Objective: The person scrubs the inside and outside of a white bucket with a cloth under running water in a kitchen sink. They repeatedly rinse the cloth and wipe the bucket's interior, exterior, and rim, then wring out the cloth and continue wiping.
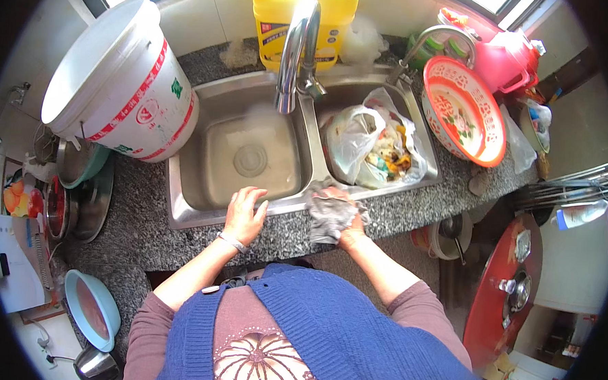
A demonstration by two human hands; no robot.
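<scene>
Under my right hand a crumpled grey cloth lies bunched over the front rim of the steel double sink, near the divider. Part of the cloth hides my fingers. My left hand rests at the front edge of the left basin, fingers spread, holding nothing. Shallow cloudy water seems to cover that basin's bottom. In the right basin sits a white plastic bag, its mouth open on food scraps. A chrome faucet stands between the basins.
A large white bucket stands left of the sink on the granite counter. Behind the faucet is a yellow jug. On the right, a red-rimmed enamel basin leans near a pink kettle. A light-blue basin sits lower left.
</scene>
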